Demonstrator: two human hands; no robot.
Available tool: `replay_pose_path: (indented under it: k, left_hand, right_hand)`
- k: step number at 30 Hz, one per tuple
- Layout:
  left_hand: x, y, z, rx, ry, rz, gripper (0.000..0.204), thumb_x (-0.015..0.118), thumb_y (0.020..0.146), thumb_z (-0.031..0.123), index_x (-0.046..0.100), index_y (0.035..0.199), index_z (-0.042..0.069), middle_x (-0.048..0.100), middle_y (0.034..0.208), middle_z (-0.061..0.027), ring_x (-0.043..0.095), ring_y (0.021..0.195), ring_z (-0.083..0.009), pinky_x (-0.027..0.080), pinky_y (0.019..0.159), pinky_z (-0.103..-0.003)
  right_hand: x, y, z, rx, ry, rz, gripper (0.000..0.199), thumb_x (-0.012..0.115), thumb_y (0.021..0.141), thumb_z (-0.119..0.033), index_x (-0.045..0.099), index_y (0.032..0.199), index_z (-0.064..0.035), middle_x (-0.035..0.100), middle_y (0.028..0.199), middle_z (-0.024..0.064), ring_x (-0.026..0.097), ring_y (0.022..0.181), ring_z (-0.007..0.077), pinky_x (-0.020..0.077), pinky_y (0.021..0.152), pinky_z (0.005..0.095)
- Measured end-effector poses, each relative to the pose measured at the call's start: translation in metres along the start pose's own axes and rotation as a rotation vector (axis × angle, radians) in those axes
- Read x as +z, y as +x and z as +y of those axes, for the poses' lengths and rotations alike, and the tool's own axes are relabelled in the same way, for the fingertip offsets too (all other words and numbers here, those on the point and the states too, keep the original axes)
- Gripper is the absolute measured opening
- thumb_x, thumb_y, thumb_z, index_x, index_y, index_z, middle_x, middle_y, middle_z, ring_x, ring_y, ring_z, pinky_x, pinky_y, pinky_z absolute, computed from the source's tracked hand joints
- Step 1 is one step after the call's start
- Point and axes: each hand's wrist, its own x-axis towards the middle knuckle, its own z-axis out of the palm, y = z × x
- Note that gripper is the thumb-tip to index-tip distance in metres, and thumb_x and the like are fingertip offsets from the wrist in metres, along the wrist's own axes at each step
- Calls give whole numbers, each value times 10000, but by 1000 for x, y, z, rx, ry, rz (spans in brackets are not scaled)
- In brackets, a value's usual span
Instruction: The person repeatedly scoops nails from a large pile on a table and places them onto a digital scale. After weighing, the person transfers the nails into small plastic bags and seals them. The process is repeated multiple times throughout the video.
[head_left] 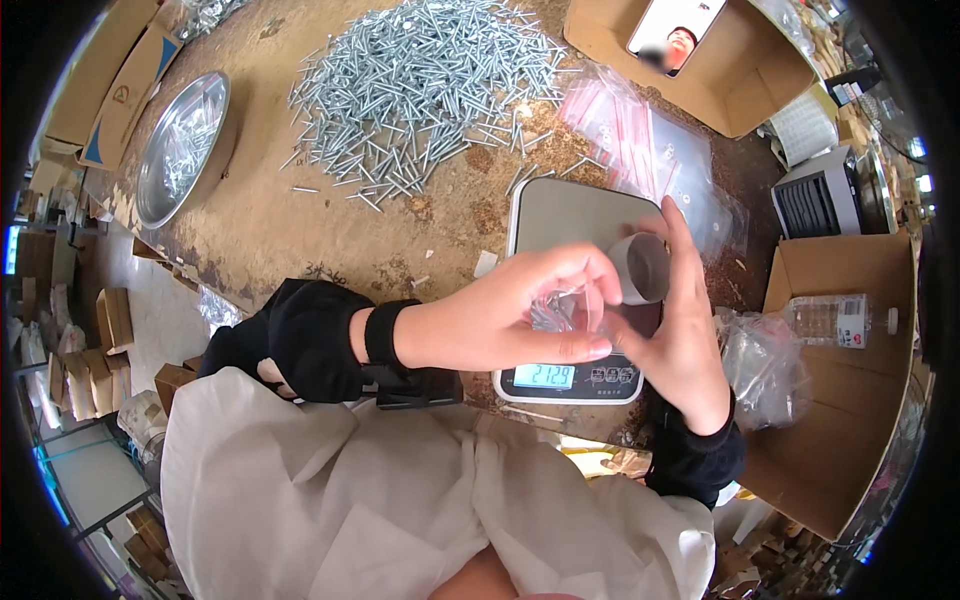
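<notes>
My left hand (545,310) is closed on a small clear plastic bag (565,312), its fingers curled round it. Shiny pieces seem to show through the plastic, too unclear to name. My right hand (688,335) is curved around a grey round cup (643,268), with the index finger stretched up and the thumb close to the bag. Part of the grip is hidden behind the cup. Both hands are over a digital scale (575,215) with a shiny plate and a lit display.
A big pile of screws (425,85) covers the far table. Flat zip bags (640,140) lie right of it. A metal bowl (185,150) with bagged screws stands left. Cardboard boxes (840,450) flank the right, one holding a plastic bottle (835,320). A phone (675,30) leans at the back.
</notes>
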Motion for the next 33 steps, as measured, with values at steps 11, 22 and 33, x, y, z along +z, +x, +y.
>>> replay_pose_path:
  k: [11, 22, 33]
  left_hand:
    - [14, -7, 9, 287, 133, -12, 588, 740, 880, 270, 431, 1310, 16, 539, 1159, -125, 607, 877, -240, 466, 801, -353]
    - [3, -10, 19, 640, 742, 143, 108, 713, 842, 122, 627, 893, 80, 625, 933, -41, 605, 748, -244, 461, 626, -354]
    - [14, -15, 7, 716, 748, 90, 136, 644, 824, 142, 515, 829, 98, 423, 794, -35, 523, 614, -203, 371, 487, -345]
  right_hand:
    - [0, -21, -33, -589, -146, 168, 139, 783, 687, -210, 664, 759, -201, 658, 1143, 51, 528, 1233, 323, 231, 1144, 580]
    - [-9, -22, -34, -543, -61, 194, 205, 779, 757, -197, 634, 838, -77, 652, 883, 94, 632, 703, 247, 558, 727, 448]
    - [3, -26, -44, -395, 169, 65, 162, 692, 826, -186, 615, 823, -44, 614, 772, 80, 614, 700, 269, 533, 771, 468]
